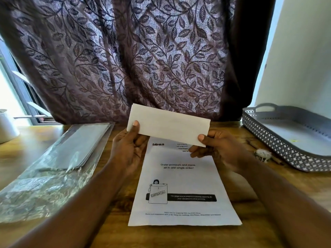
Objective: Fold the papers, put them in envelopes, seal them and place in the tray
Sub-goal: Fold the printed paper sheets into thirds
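Note:
A plain white envelope [168,125] is held up above the table, tilted down to the right. My left hand [128,149] pinches its left end with the thumb on the front. My right hand [217,149] pinches its lower right corner. Flat on the wooden table [250,226] beneath lies a printed sheet of paper [182,190] with "blinkit" at its top and a drawing lower down; the envelope hides its upper edge. A grey lattice-sided tray [279,140] stands at the right and holds nothing I can see.
A clear plastic pack of envelopes [59,158] lies at the left. A white cup [7,126] stands at the far left edge. A pen [250,143] and a small white wad [262,153] lie beside the tray. A leaf-patterned curtain [143,56] hangs behind the table.

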Available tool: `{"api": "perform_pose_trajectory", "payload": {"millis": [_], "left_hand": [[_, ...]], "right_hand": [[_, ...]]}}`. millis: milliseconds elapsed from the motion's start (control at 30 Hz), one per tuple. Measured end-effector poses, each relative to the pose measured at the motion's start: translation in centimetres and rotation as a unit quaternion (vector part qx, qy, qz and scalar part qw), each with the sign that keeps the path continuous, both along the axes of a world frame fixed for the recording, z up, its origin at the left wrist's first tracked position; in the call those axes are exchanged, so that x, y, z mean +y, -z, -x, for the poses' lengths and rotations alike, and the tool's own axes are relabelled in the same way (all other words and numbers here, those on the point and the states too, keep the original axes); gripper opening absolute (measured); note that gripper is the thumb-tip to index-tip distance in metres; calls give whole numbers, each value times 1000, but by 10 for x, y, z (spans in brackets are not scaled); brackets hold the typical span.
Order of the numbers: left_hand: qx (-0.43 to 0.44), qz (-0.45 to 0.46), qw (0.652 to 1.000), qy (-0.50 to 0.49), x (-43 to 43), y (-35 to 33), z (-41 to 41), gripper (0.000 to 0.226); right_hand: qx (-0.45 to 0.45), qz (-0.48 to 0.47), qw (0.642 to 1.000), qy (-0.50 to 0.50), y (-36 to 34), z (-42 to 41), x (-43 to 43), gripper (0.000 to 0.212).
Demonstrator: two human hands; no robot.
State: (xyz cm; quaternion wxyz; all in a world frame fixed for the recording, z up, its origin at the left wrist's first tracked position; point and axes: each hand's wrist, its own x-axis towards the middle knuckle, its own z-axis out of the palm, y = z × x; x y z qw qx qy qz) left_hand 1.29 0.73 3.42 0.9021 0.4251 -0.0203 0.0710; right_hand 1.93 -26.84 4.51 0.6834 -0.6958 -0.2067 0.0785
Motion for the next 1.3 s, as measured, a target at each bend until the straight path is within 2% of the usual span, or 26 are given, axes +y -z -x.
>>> {"api": "perform_pose_trajectory", "payload": {"millis": [100,200,333,433,500,567,700,767,967,1100,1300], "left_hand": [[9,-41,999,-7,0,0,-1,34],[11,-125,992,-33,3,1,-4,21],[17,-303,951,-62,3,9,-5,13],[53,-390,917,-70,3,13,-7,11],[66,-460,882,-79,5,16,-9,9],[54,-548,830,-91,5,17,-9,10],[30,-666,732,-137,2,18,-6,12],[33,-690,706,-153,2,18,-6,23],[46,-707,689,-150,6,18,-6,39],[37,-727,667,-162,7,22,-5,51],[14,-742,640,-200,9,23,-4,35]], "right_hand": [[16,23,1000,15,-3,-2,-11,23],[42,65,996,43,-2,-5,-21,25],[43,162,982,85,0,-10,-30,35],[34,217,970,104,1,-11,-32,36],[26,245,962,116,2,-11,-30,28],[12,297,947,125,4,-12,-29,19],[-7,363,923,130,3,-14,-28,17],[-16,382,915,125,2,-14,-28,18],[-11,400,904,151,2,-16,-29,42],[-32,448,870,202,4,-16,-30,50],[-47,470,850,234,9,-16,-29,48]]}}
